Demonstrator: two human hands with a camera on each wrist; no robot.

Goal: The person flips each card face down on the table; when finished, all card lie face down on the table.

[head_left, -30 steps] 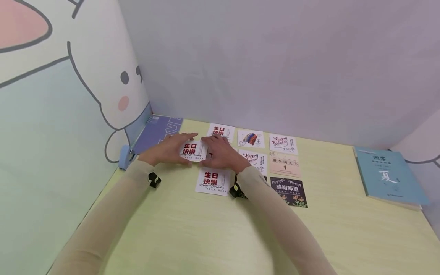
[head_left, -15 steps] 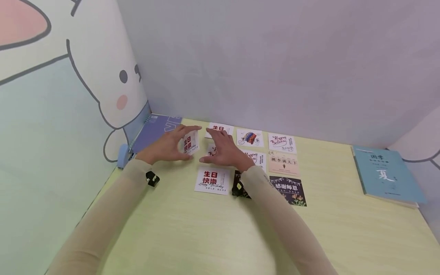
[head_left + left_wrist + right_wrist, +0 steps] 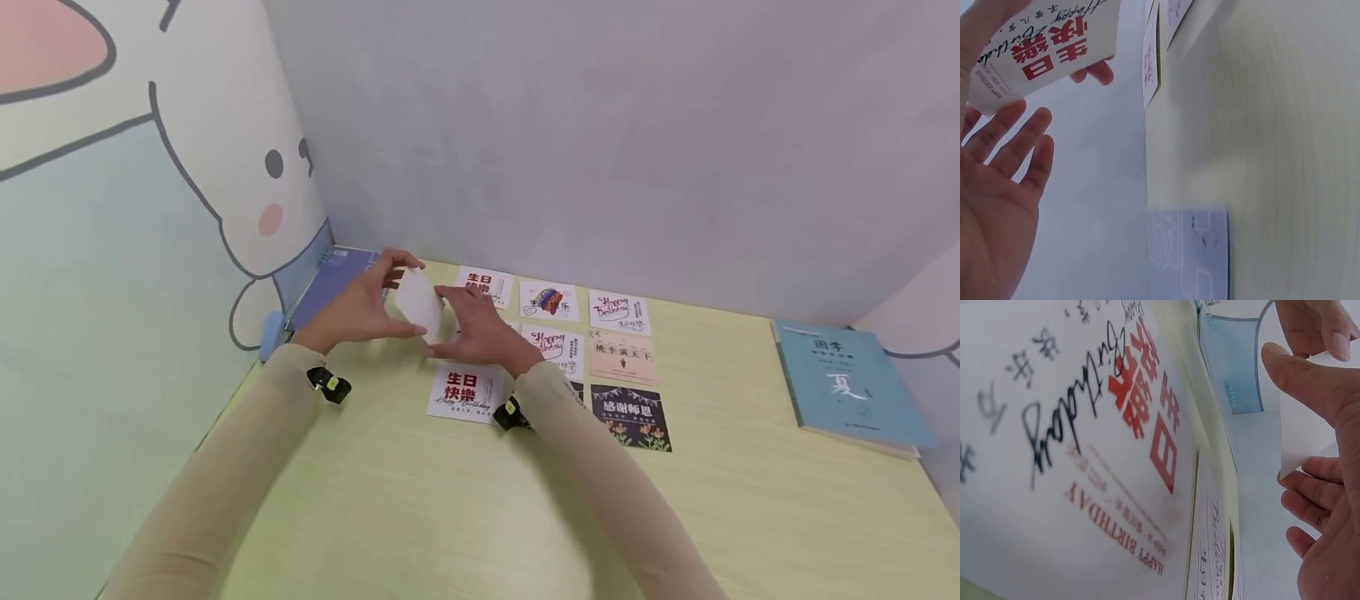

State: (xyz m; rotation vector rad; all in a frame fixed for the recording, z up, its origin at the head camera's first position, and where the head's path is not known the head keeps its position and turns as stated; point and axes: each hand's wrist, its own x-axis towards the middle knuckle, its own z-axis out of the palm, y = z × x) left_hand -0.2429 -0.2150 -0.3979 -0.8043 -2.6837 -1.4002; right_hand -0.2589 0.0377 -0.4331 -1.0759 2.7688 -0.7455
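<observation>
A white birthday card (image 3: 418,304) is held up off the table, tilted, its blank side showing in the head view. Red characters and "Happy Birthday" script cover the card's other side (image 3: 1063,47) in the left wrist view. My left hand (image 3: 363,310) grips it from the left, fingers at the top edge and thumb low. On the right, my right hand (image 3: 483,332) pinches its edge between thumb and fingers (image 3: 1313,487). Just in front of the hands lies a matching birthday card (image 3: 463,392); another partly covered birthday card (image 3: 480,283) lies behind.
Several cards lie in rows to the right, among them a pink card (image 3: 622,358) and a dark card with flowers (image 3: 632,417). A purple notebook (image 3: 333,287) sits in the back left corner. Far right is a blue book (image 3: 851,383). Walls border the table behind and at left.
The card has turned from its printed side to its blank side as the left hand lifted it. The right hand let go of it, then took its right edge again.
</observation>
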